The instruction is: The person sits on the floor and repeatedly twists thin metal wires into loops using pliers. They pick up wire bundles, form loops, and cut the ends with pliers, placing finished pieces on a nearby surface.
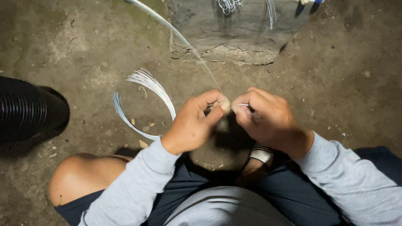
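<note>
The left hand (193, 124) and right hand (266, 120) both pinch one long thin white strip (169, 25); a curved white bundle of strips (153, 88) lies finished on the floor, I judge; more wait on the grey stone block (230, 35).

Two hands (195, 122) (266, 120), one black ribbed pipe (12, 111), one concrete block (230, 30), two loose strand bundles (153, 86) (125, 117)

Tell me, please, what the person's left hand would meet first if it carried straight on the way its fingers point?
The left hand points right, at the right hand, and would meet its fingertips almost at once; both pinch the thin white strip there.
</note>
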